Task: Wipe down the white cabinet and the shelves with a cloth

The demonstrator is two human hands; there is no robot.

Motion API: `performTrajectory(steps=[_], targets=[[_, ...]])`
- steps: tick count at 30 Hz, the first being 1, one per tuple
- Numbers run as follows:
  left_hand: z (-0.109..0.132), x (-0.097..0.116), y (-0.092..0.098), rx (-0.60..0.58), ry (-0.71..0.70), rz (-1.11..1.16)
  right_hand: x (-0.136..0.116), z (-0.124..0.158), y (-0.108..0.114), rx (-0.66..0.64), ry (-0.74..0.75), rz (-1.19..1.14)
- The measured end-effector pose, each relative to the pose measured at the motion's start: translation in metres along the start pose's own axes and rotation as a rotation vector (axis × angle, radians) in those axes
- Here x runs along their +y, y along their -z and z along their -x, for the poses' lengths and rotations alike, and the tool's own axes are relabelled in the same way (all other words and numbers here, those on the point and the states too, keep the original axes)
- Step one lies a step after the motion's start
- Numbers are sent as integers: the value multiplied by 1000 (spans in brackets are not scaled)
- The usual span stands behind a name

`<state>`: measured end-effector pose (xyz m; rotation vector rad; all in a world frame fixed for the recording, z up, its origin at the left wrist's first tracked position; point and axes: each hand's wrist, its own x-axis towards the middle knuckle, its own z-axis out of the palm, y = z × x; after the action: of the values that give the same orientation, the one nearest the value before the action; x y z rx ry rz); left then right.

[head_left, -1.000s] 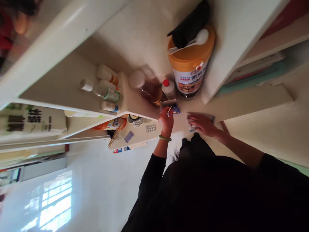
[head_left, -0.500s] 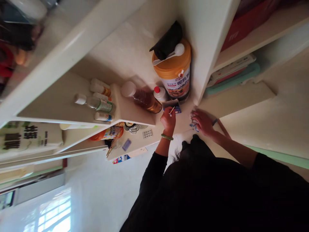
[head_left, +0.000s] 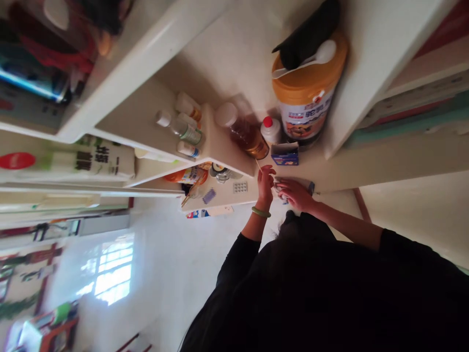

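My left hand (head_left: 266,185), with a green bangle on the wrist, pinches a thin pale stick (head_left: 258,165) that points up toward the bottles. Right beside it, my right hand (head_left: 296,194) has its fingers curled on a crumpled, clear-and-blue plastic wrapper (head_left: 277,181), mostly hidden by the fingers. Just beyond both hands stands a small, open blue box (head_left: 286,157) on the shelf top. Behind the box are a white bottle with a red cap (head_left: 271,131) and a large brown bottle (head_left: 255,143).
A big tub with an orange lid (head_left: 307,110) stands behind, with a white scoop (head_left: 325,52) and a black pouch (head_left: 311,32) on top. Small bottles (head_left: 190,134) occupy a side shelf. A blister pack (head_left: 240,187) lies left of my hands. Upright panels (head_left: 370,93) enclose the right side.
My left hand has moved away from the blue box with the stick. My right hand has come leftward, close to it, with the wrapper. The view has shifted, too.
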<state>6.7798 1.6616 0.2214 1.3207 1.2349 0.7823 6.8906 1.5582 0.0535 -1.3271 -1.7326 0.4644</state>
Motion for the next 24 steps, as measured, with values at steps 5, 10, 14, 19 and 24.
performTrajectory(steps=[5, 10, 14, 19, 24], targets=[[-1, -4, 26, -2, 192, 360, -17, -38, -35, -181, 157, -99], [3, -19, 48, 52, 212, 266, -24, -37, -35, -303, 212, -180], [10, -34, 66, 119, 254, 215, -22, -4, 5, -329, 141, -228], [29, -49, 70, 180, 270, 245, -8, -16, 35, -108, -56, -197], [47, -56, 62, 215, 287, 293, 0, -57, -6, -101, -10, 40]])
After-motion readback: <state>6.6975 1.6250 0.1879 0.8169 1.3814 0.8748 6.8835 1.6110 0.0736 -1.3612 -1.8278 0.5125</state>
